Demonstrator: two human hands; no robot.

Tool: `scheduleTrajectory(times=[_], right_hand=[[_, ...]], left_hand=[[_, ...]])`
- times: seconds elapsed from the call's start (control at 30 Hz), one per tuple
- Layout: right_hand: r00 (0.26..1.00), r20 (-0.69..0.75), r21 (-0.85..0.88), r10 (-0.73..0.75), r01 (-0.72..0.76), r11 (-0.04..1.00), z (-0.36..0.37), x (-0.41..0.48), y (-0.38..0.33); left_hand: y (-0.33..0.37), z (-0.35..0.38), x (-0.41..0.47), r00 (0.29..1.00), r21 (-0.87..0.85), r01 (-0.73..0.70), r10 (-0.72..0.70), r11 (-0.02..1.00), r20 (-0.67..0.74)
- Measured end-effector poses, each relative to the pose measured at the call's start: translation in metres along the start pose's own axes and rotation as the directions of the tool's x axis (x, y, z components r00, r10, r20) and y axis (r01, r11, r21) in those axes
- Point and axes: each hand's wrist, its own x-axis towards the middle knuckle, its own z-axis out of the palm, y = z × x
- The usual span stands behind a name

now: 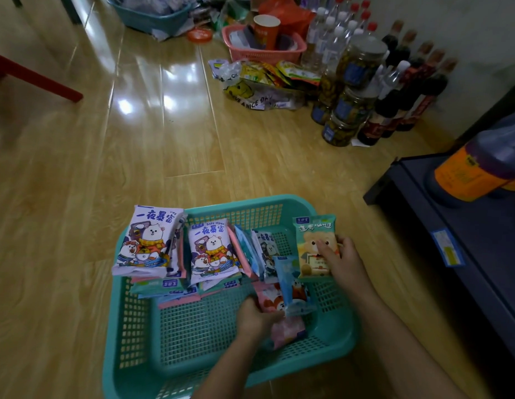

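Note:
A teal plastic basket (129, 326) sits on the wooden floor below me. Several small wipe packs stand in rows at its far end, among them two purple cartoon packs (147, 243). My left hand (255, 318) grips a pink pack (282, 321) low in the basket, with a light blue pack (291, 280) leaning against it. My right hand (341, 259) holds a green bear-print pack (312, 240) upright at the basket's right side, thumb across its front.
A dark shelf unit (463, 231) with an orange-labelled bottle (477, 168) stands at the right. Jars and dark bottles (365, 90), snack bags (267, 79), a pink basket (262, 50) and a blue basket (152, 15) crowd the far floor. A red leg (37, 76) crosses the left.

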Motion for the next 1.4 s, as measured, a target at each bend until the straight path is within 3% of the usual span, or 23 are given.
scheduleTrajectory(times=[0.1,0.13,0.2,0.27,0.37,0.43,0.47,0.7,0.87,1.03,1.23,1.3,1.4], right_hand=[[1.000,0.001,0.012,-0.012,0.012,1.000,-0.003,-0.001,-0.004],[1.000,0.002,0.009,-0.015,0.015,1.000,-0.005,-0.002,-0.005],[1.000,0.007,0.014,-0.018,0.018,1.000,-0.009,-0.002,-0.007],[1.000,0.007,0.032,-0.022,0.022,0.999,-0.013,-0.002,-0.007],[1.000,0.003,0.052,-0.022,0.022,0.998,-0.017,-0.001,-0.005],[1.000,0.002,0.065,-0.017,0.017,0.998,-0.018,0.000,-0.003],[1.000,0.007,0.062,-0.014,0.013,0.998,-0.019,-0.001,-0.002],[0.994,0.080,-0.025,0.076,-0.074,0.997,-0.015,-0.011,0.001],[0.951,0.233,-0.100,0.206,-0.187,0.977,0.014,-0.017,0.019],[0.950,0.184,-0.135,0.254,-0.231,0.963,0.032,-0.012,0.041],[0.954,0.099,-0.511,0.284,-0.196,0.837,0.038,-0.007,0.059],[0.943,0.132,-0.485,0.305,-0.207,0.850,0.038,-0.003,0.066],[0.925,0.209,-0.200,0.318,-0.277,0.940,0.041,-0.001,0.069]], left_hand=[[0.006,0.008,-0.003,0.997,0.183,-0.078,0.082,0.980,-0.010],[0.008,0.007,-0.002,0.992,0.355,-0.114,0.127,0.928,-0.014],[0.015,0.001,-0.003,0.980,0.693,-0.125,0.198,0.710,-0.026],[0.017,-0.005,-0.004,0.969,0.777,-0.136,0.244,0.615,-0.023],[0.013,-0.009,-0.008,0.929,0.597,-0.210,0.348,0.774,-0.124],[0.014,-0.009,-0.011,0.938,0.265,-0.260,0.309,0.928,-0.160],[0.017,-0.009,-0.013,0.942,0.118,-0.273,0.290,0.955,-0.167],[0.043,-0.012,-0.007,0.974,-0.244,-0.194,0.157,0.950,-0.160],[0.050,-0.009,0.000,0.981,-0.266,-0.154,0.115,0.951,-0.158],[0.051,-0.004,0.013,0.982,-0.321,-0.116,0.060,0.940,-0.180],[0.054,0.004,0.015,0.943,-0.340,-0.106,-0.014,0.934,-0.332],[0.053,0.005,0.016,0.927,-0.324,-0.118,-0.013,0.939,-0.374],[0.052,0.004,0.015,0.919,-0.285,-0.118,-0.004,0.951,-0.395]])
